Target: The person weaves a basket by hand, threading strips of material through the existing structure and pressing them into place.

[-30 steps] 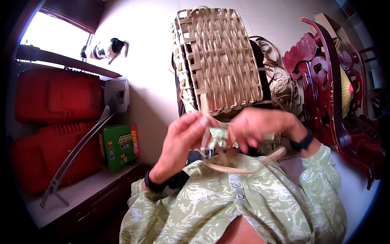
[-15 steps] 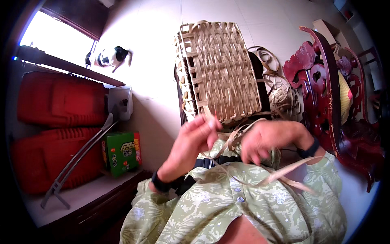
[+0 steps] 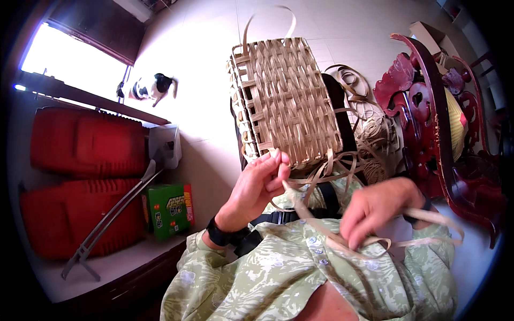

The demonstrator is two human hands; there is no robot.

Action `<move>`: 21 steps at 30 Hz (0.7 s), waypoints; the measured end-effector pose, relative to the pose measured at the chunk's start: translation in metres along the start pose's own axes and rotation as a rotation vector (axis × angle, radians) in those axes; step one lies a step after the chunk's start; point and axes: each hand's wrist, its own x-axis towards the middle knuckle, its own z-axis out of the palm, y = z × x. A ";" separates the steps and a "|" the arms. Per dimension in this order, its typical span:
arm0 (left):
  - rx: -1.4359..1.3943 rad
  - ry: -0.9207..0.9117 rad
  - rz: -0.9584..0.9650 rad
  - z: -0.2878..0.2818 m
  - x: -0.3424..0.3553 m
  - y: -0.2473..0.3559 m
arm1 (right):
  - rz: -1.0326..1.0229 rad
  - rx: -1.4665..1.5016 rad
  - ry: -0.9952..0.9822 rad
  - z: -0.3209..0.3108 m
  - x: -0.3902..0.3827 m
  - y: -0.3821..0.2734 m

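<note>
A tan woven basket lies on my lap, its broad woven side up. At its near left corner my left hand is closed, thumb and fingertips pinching a flat tan weaving strip. From there the strip runs down across my shirt to my right hand, whose curled fingers hold it; this hand is slightly blurred. Past the right hand, the strip's tail bends out over my right forearm. Another strip rises as a loop beyond the basket's far edge. Loose strip ends hang at the near edge.
Coiled strips lie right of the basket, beside a carved dark red wooden chair. On the left are red plastic cases, a metal-legged grey tool and a green box. A black-and-white animal stands near the bright doorway.
My right hand has moved right and down toward my shirt with the strip, which now stretches from the left hand. The loop beyond the far edge has risen. The left hand stays near the corner.
</note>
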 end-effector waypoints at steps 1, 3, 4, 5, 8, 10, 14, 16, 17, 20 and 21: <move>0.151 0.019 0.021 0.001 0.001 0.001 | 0.167 0.159 0.123 -0.011 -0.002 0.012; 0.446 -0.024 -0.119 0.037 -0.026 0.012 | -0.016 0.307 0.578 -0.039 0.025 0.029; 0.544 -0.202 -0.130 0.047 -0.037 0.013 | -0.057 0.316 0.703 -0.043 0.042 0.022; 0.639 -0.384 -0.142 0.050 -0.041 0.013 | -0.124 0.505 0.686 -0.041 0.059 0.011; 0.676 -0.415 -0.237 0.042 -0.031 0.010 | -0.383 0.760 0.620 -0.035 0.080 0.016; 0.469 -0.212 -0.195 0.009 -0.035 0.004 | -0.299 0.290 0.703 -0.008 0.060 -0.002; -0.033 0.071 -0.060 0.000 -0.008 -0.002 | -0.328 -0.193 0.135 0.030 0.003 -0.020; -0.079 0.013 -0.001 -0.001 0.006 -0.004 | -0.193 -0.179 0.088 0.021 -0.018 -0.016; -0.037 -0.053 0.067 -0.002 0.010 -0.003 | -0.179 -0.108 0.133 0.009 -0.020 -0.003; 0.456 -0.037 -0.020 0.032 -0.014 0.003 | 0.030 0.262 0.545 -0.017 0.004 0.002; 0.535 -0.090 -0.070 0.044 -0.021 0.003 | -0.031 0.328 0.712 -0.021 0.028 0.003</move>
